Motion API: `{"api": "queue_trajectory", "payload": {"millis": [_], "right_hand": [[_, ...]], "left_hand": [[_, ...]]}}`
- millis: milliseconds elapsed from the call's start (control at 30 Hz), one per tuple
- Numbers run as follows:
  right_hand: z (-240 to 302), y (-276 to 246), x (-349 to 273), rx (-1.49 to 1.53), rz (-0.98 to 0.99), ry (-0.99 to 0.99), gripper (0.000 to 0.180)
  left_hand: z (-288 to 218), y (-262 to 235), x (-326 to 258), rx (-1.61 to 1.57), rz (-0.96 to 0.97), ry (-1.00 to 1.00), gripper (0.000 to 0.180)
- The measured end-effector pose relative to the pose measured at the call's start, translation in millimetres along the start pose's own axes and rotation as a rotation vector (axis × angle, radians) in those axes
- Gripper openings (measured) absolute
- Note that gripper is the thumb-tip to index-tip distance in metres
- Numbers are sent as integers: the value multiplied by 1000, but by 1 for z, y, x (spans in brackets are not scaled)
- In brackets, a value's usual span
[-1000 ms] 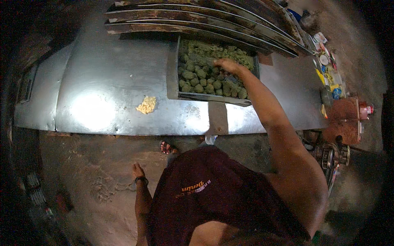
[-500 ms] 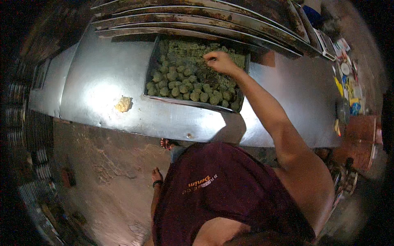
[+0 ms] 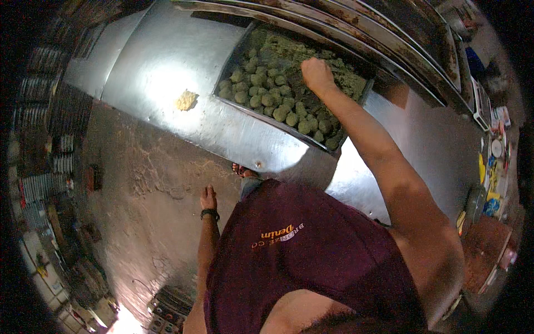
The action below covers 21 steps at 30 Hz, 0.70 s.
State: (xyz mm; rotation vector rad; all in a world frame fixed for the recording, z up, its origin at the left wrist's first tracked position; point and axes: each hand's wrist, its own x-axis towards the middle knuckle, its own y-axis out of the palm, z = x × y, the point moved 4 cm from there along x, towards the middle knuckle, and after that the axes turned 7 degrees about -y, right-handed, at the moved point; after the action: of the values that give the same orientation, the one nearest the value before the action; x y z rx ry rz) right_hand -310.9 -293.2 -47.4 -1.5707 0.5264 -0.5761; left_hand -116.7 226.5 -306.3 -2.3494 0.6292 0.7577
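My right hand (image 3: 318,75) reaches over a metal tray (image 3: 271,120) with its fingers curled into a fist. What it holds, if anything, is hidden under the knuckles. Beneath it lies loose, crumbly green mixture (image 3: 347,81), spread over the tray's far and right side. Many round green balls (image 3: 268,100) fill the tray's left and near part. Away from the table, at my left side, my left hand (image 3: 208,198) hangs low over the floor, a dark band at its wrist. Its fingers look loosely stretched out, holding nothing visible.
The tray rests on a shiny metal table (image 3: 150,67). A pale yellow lump (image 3: 186,100) sits left of the tray. Stained trays or shelves (image 3: 384,50) with raised edges stand along the far side. Assorted items (image 3: 492,167) crowd the far right, near a reddish-brown box (image 3: 485,245).
My view has turned, so the table and tray now slant down to the right. My right hand has closed into a fist over the mixture. My left hand has swung forward.
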Motion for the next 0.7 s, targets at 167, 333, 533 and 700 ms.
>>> {"api": "queue_trajectory", "payload": {"millis": [167, 333, 533, 700], "right_hand": [[9, 11, 2, -15, 177, -39, 10], [-33, 5, 4, 707, 106, -93, 25], [-42, -26, -52, 1720, -55, 555, 36], [-31, -37, -63, 1750, -211, 687, 40]], "left_hand": [[30, 0, 20, 327, -5, 253, 37], [68, -20, 26, 538, -338, 529, 30], [-166, -40, -24, -504, -333, 527, 21], [-389, 62, -83, -407, 560, 598, 34]]}}
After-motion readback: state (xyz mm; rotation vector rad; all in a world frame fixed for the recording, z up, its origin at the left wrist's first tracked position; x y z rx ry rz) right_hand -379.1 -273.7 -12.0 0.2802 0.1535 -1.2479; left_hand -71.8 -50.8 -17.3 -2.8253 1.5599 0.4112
